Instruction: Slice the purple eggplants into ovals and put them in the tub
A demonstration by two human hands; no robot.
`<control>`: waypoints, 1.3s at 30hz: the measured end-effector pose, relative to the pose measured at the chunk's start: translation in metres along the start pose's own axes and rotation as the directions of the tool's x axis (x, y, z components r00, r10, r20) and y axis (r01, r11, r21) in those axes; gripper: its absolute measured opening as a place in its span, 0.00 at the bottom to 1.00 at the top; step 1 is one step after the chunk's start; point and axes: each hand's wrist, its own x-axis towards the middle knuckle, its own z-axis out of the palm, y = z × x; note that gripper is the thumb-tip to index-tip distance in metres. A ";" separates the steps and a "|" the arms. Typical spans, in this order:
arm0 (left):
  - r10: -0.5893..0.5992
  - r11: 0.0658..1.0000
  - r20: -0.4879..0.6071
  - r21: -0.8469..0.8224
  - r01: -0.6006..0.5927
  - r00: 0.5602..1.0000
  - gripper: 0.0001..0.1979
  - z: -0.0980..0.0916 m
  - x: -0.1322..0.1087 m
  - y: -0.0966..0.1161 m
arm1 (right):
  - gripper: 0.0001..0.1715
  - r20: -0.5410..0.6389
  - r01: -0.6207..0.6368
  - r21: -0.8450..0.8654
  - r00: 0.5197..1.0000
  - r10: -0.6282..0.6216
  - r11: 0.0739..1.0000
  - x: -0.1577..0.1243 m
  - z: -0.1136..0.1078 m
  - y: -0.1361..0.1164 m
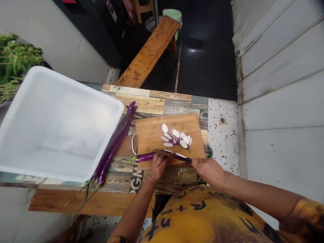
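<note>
A long purple eggplant (145, 157) lies across the near edge of the wooden cutting board (148, 135), its green stem pointing left. My left hand (159, 165) is closed over it, fingers bent on top. My right hand (207, 170) grips the handle of a knife (174, 155), whose dark blade runs left along the eggplant to my left fingertips. Pale slices rest along the blade. Oval white eggplant slices (176, 134) with purple skin are scattered at the middle of the board. The blade's edge is hard to make out.
Left of the board, several whole eggplants (113, 141) lean along a large white plastic tub (60, 125), stems overhanging the table (174, 177). Leafy greens (17, 64) are at far left. A wooden bench (152, 50) stands beyond the table, with a green bin (173, 14) behind; a white wall (283, 101) is at right.
</note>
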 end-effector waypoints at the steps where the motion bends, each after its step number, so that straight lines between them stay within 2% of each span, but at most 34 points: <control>1: -0.006 1.000 -0.012 0.008 0.006 1.000 0.12 -0.002 0.000 0.000 | 0.12 0.006 -0.004 -0.005 1.000 0.004 1.000 0.000 0.000 0.000; 5: -0.042 0.998 -0.042 0.035 0.044 0.998 0.14 -0.011 0.000 -0.003 | 0.11 0.025 -0.012 -0.021 1.000 0.012 1.000 0.000 0.001 0.000; 8: -0.046 0.999 -0.060 0.025 0.047 0.997 0.13 -0.014 -0.001 -0.006 | 0.12 -0.001 0.016 -0.020 1.000 -0.016 1.000 -0.003 0.002 -0.002; 12: -0.040 0.999 -0.029 0.015 0.041 0.999 0.08 -0.014 0.000 -0.008 | 0.13 0.014 -0.006 -0.018 1.000 0.006 1.000 -0.005 0.000 -0.006; 19: -0.028 0.999 -0.014 0.038 0.028 1.000 0.09 -0.015 0.003 -0.006 | 0.13 0.067 -0.027 -0.006 0.997 0.028 1.000 -0.006 -0.007 -0.010; 23: -0.023 0.999 -0.022 0.032 0.023 0.999 0.09 -0.014 0.001 -0.007 | 0.13 0.083 -0.044 -0.013 0.996 0.045 0.999 0.016 -0.001 -0.014; 27: -0.050 0.999 0.006 0.000 0.050 0.999 0.14 -0.015 0.002 -0.007 | 0.14 -0.020 -0.048 0.046 0.999 0.049 0.998 0.051 0.012 -0.014; 29: -0.069 0.998 0.016 -0.012 0.069 0.998 0.15 -0.016 0.002 -0.006 | 0.17 -0.054 -0.087 0.099 0.994 0.093 0.991 0.057 0.015 -0.012; 31: -0.078 0.997 0.004 -0.019 0.078 0.997 0.15 -0.015 0.001 -0.007 | 0.16 -0.047 -0.106 0.122 0.993 0.112 0.987 0.050 0.013 -0.009; 33: -0.076 0.997 -0.010 -0.015 0.076 0.997 0.14 -0.013 -0.001 -0.008 | 0.11 -0.043 -0.065 0.098 0.997 0.070 0.993 0.035 0.007 -0.008; 36: -0.072 0.997 -0.009 0.009 0.072 0.997 0.10 -0.012 -0.004 -0.009 | 0.12 -0.010 0.000 0.056 1.000 0.001 0.998 0.012 -0.001 -0.011; 39: -0.071 0.997 -0.004 0.013 0.071 0.997 0.09 -0.012 -0.005 -0.009 | 0.11 0.023 -0.010 0.056 1.000 0.009 0.998 0.002 -0.004 -0.015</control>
